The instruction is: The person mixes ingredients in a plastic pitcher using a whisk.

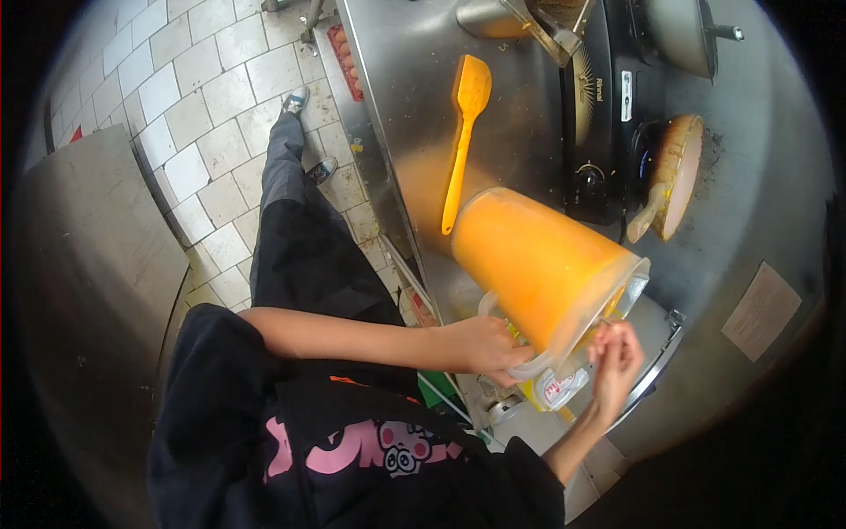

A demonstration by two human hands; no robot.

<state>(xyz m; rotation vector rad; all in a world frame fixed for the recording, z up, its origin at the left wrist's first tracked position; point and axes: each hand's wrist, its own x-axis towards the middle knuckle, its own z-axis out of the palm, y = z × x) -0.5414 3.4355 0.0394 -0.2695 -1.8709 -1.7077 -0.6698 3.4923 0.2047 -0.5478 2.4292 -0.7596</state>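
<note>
A large clear container (538, 256) full of orange contents lies tilted in view, with its rim toward the lower right. My left hand (489, 348) is closed round the pale handle at the container's lower side. Close to the rim, my right hand (615, 357) has its fingers pressed together; what they hold is too small to make out. An orange spatula (467, 132) lies on the steel counter (397, 53) above the container.
A black gas stove (590, 115) stands beyond the container, with a pan (679, 176) on its right. Nearby are a metal pot (493, 18), a red egg tray (344, 62) and a yellow-and-white package (555, 390). Tiled floor (207, 97) shows at upper left.
</note>
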